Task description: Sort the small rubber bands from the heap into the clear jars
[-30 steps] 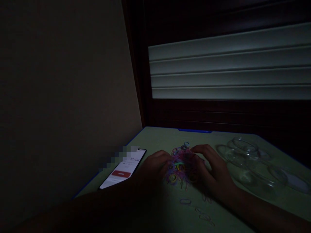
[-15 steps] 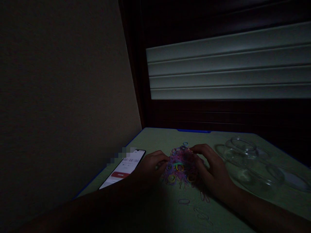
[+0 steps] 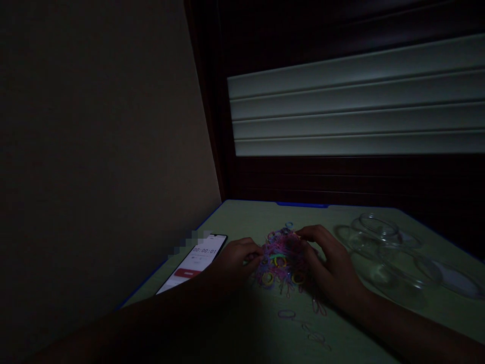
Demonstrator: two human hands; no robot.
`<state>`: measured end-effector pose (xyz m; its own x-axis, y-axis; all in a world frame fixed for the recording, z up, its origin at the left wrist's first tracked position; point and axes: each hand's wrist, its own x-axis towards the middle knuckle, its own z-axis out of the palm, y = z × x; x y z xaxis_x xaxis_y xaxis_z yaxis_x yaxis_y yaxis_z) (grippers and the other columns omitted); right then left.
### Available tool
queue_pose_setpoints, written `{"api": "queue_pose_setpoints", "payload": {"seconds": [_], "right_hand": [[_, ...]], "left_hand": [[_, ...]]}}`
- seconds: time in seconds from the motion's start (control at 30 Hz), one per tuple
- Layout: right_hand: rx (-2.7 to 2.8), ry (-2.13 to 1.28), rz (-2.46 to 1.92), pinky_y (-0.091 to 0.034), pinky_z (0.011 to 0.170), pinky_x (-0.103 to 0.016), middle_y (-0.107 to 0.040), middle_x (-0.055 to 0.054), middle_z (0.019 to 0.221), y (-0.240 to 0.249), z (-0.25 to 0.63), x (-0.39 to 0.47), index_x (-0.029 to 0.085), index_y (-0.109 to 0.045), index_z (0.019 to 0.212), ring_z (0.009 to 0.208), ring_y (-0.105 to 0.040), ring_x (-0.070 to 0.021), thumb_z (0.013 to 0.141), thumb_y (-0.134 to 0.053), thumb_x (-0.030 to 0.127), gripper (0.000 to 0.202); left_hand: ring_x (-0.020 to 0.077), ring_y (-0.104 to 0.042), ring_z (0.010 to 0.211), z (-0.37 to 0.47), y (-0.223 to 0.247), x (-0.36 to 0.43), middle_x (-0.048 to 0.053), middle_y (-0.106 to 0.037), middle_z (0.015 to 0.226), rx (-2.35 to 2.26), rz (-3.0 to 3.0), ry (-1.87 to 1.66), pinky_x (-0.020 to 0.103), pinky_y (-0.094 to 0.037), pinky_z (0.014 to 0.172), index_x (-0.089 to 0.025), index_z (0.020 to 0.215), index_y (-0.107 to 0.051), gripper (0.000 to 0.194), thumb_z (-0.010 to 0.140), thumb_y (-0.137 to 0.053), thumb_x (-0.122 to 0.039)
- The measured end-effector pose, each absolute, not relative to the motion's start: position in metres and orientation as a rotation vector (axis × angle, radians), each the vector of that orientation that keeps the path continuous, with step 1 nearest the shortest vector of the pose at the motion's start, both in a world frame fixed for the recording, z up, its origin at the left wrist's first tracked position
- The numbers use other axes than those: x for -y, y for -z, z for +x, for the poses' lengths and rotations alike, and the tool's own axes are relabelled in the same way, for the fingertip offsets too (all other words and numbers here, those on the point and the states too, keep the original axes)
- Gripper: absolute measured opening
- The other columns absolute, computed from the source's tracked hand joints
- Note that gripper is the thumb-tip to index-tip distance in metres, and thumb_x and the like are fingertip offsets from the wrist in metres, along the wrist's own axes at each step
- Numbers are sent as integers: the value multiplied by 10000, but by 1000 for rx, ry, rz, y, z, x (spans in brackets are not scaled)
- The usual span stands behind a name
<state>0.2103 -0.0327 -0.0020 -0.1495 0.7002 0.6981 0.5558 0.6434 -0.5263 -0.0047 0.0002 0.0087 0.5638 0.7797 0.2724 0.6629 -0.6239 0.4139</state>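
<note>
A heap of small elastic bands (image 3: 282, 247), mostly pink and purple with a few yellow rings, lies on the table. At its left edge my left hand (image 3: 240, 260) has thumb and forefinger pinched together; what is between them is too dark to make out. My right hand (image 3: 331, 260) curves around the heap's right side, fingers and thumb apart, fingertips touching the bands. Shadow hides part of the heap beneath it. A loose purple band (image 3: 287, 314) lies nearer to me, beside several pale ones (image 3: 316, 336).
A phone (image 3: 189, 260) showing a running timer lies left of my left hand, partly behind my forearm. Clear round containers (image 3: 379, 227) stand on the right of the pale green table (image 3: 250, 215). A wall is at the left, a dark slatted panel behind.
The phone's timer has gone from zero to one second. My left thumb and forefinger have closed slightly. My right hand has barely moved.
</note>
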Motion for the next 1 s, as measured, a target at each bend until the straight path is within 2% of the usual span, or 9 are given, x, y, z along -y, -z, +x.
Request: {"api": "queue_pose_setpoints", "payload": {"seconds": [0.47,1.0], "right_hand": [[1834,-209,-1024,-392,764,-306,-529,-38,921,1,211,34,193,-506,963,882,-491,-161,825,-402,174,174],[1831,-232,-1023,-407,768,-335,-531,-49,936,3,210,33,198,-502,979,886,-495,-173,827,-399,184,184]], "left_hand": [[117,-526,710,-4,-15,2,19,-571,778,-1207,2532,-556,214,-394,663,-164,802,-627,183,785,-451,-211],[116,-528,733,-5,-15,2,13,-565,793,-1180,2507,-644,224,-404,671,-167,798,-607,158,778,-452,-188]]}}
